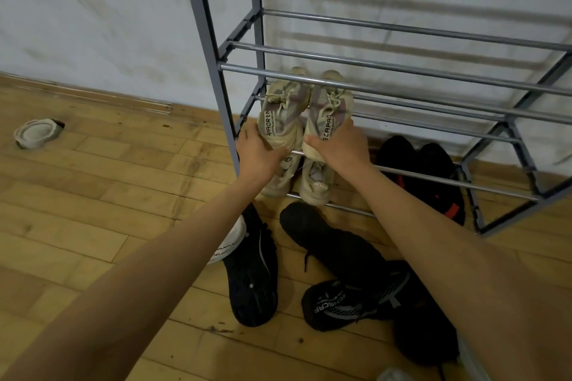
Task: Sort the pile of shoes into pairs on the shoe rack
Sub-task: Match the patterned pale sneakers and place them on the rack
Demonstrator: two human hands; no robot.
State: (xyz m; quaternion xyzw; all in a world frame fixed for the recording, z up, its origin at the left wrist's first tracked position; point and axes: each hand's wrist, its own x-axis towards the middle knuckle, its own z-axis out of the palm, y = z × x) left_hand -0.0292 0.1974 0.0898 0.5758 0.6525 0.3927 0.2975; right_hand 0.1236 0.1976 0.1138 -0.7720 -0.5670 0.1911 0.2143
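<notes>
The left hand [260,148] and right hand [337,145] each grasp a heel of the beige sneakers [283,108], side by side, apparently resting on the shoe rack's [402,71] middle rails. Next they should release, then pair the black shoes [340,250] lying on the floor.

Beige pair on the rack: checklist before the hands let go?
1. Left hand grip on the left beige sneaker: ok, holds the heel.
2. Right hand grip on the right beige sneaker: ok, holds the heel.
3. Sneakers match, side by side, toes toward the wall: ok.
4. Heels seated on a shoe rack rail: cannot tell, the hands hide them.
5. Tier below in pairs: ok, lower beige pair beside a black pair.
6. Pile sorted: not ok, black shoes lie on the floor.
</notes>
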